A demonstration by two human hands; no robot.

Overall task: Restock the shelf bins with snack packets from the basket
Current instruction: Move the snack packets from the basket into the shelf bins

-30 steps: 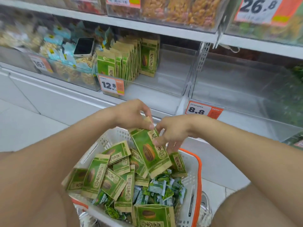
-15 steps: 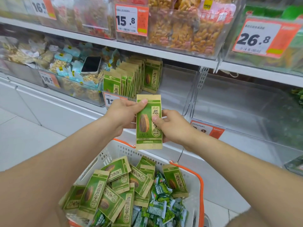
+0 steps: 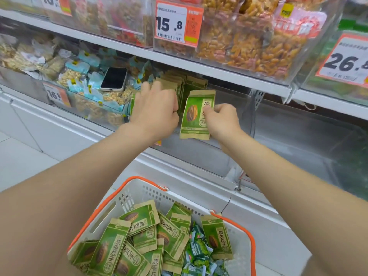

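My right hand (image 3: 223, 120) pinches a green sunflower-seed packet (image 3: 196, 114) upright at the front of a clear shelf bin (image 3: 229, 156). My left hand (image 3: 157, 110) rests against the row of matching packets (image 3: 179, 84) standing in that bin, fingers curled over their tops. Below, a white basket with an orange rim (image 3: 252, 242) holds several more green packets (image 3: 139, 218) and a heap of small green candies (image 3: 199, 250).
A phone (image 3: 114, 79) lies on the nut packs in the bin to the left. The bin to the right (image 3: 308, 146) looks bare. Price tags 15.8 (image 3: 175, 24) and 26.8 (image 3: 346, 60) hang on the upper shelf's snack bins.
Both hands rose from the basket with one packet and carried it up to the bin. My left hand let go of it and moved onto the stacked row.
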